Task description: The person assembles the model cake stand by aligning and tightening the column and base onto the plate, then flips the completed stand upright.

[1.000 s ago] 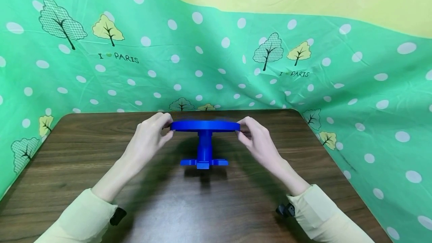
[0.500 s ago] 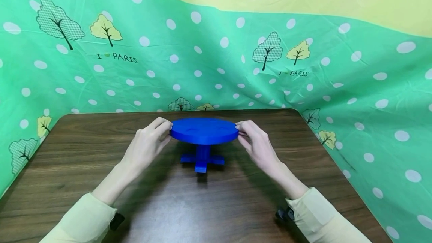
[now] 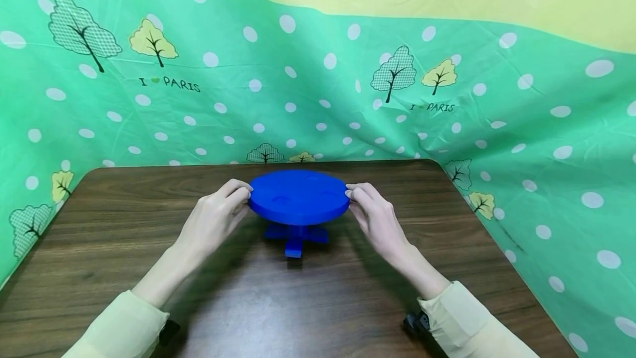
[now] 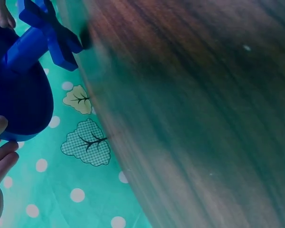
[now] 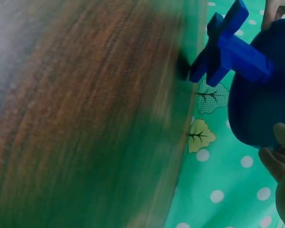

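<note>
Between both hands is a blue miniature round table (image 3: 298, 196) with a central post and a cross-shaped foot (image 3: 294, 245). My left hand (image 3: 213, 217) pinches its round top at the left edge, thumb below and fingers at the rim. Opposite it, my right hand (image 3: 377, 217) pinches the right edge the same way. The top tilts toward the camera, showing shallow marks on its upper face. In the left wrist view the underside and post (image 4: 26, 50) show, with the foot close over the wooden surface. The right wrist view shows the foot (image 5: 221, 47) from the other side.
A dark brown wooden table (image 3: 278, 303) lies beneath. A green dotted cloth (image 3: 308, 87) with printed trees hangs behind it and along its sides. Small black devices sit at the cuffs of the left sleeve (image 3: 119, 325) and right sleeve (image 3: 467, 319).
The miniature table's top has tipped toward the camera, from edge-on to showing its upper face. Both hands have kept their hold and shifted slightly left; the cross-shaped foot appears a little lower.
</note>
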`<state>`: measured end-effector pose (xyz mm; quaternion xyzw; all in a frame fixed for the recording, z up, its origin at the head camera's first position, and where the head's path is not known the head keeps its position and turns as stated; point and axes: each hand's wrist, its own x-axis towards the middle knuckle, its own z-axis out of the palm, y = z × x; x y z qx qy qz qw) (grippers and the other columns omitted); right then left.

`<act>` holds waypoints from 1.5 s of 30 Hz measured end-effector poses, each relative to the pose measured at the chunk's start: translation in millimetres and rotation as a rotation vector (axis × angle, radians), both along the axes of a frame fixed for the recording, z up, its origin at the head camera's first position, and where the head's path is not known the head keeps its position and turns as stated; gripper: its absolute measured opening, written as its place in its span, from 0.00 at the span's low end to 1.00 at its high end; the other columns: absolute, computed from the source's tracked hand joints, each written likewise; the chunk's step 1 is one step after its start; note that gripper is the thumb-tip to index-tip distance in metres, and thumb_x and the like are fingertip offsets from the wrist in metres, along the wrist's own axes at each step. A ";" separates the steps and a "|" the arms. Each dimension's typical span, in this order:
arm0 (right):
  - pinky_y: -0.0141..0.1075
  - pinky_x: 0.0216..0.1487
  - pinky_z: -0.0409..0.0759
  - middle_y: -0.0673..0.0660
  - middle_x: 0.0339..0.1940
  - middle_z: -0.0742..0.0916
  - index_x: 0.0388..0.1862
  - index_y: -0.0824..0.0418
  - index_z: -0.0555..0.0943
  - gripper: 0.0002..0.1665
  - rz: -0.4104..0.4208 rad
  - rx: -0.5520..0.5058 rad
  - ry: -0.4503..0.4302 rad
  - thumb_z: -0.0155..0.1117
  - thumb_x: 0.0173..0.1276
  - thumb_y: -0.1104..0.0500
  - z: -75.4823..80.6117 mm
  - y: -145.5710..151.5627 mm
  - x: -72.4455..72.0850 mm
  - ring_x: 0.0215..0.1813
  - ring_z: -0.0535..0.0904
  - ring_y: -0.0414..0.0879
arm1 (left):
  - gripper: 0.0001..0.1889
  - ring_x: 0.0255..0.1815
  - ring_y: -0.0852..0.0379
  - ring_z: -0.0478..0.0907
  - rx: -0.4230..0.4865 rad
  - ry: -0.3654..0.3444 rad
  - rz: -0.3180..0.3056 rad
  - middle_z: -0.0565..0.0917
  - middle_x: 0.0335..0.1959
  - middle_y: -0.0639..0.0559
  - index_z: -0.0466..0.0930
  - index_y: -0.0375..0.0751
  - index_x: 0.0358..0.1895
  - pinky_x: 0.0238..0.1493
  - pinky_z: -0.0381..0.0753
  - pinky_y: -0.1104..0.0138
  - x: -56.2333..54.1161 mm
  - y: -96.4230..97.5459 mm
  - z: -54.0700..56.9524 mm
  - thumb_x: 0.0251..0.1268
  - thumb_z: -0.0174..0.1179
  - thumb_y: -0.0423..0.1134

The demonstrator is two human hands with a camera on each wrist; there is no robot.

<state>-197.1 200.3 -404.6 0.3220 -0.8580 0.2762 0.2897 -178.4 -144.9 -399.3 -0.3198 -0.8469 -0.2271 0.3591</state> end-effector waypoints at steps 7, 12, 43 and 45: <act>0.40 0.57 0.87 0.58 0.55 0.87 0.42 0.61 0.83 0.02 0.013 -0.007 0.030 0.65 0.73 0.66 -3.5 0.7 1.7 0.58 0.88 0.51 | 0.17 0.38 0.56 0.87 -0.007 0.022 0.001 0.87 0.44 0.51 0.81 0.40 0.38 0.37 0.88 0.62 1.1 -0.7 -4.6 0.47 0.76 0.22; 0.39 0.52 0.88 0.60 0.55 0.87 0.41 0.62 0.83 0.10 0.041 -0.005 0.062 0.70 0.65 0.73 -8.2 4.2 3.8 0.55 0.90 0.52 | 0.19 0.43 0.54 0.86 -0.007 0.025 0.002 0.86 0.43 0.50 0.81 0.38 0.39 0.41 0.88 0.62 2.1 -0.8 -6.4 0.43 0.78 0.22; 0.18 0.71 0.69 0.57 0.60 0.87 0.61 0.61 0.81 0.32 0.084 0.036 -0.076 0.80 0.58 0.66 -16.0 20.4 6.8 0.63 0.83 0.50 | 0.22 0.52 0.52 0.79 -0.130 -0.047 -0.039 0.82 0.48 0.50 0.80 0.40 0.43 0.53 0.82 0.63 17.0 -9.2 -16.9 0.44 0.80 0.30; 0.20 0.71 0.71 0.57 0.61 0.87 0.62 0.61 0.80 0.32 0.082 0.047 -0.091 0.80 0.59 0.65 -15.9 20.7 7.6 0.64 0.83 0.49 | 0.22 0.52 0.52 0.79 -0.135 -0.046 -0.040 0.82 0.49 0.49 0.80 0.40 0.43 0.53 0.83 0.62 18.4 -9.5 -17.7 0.44 0.81 0.30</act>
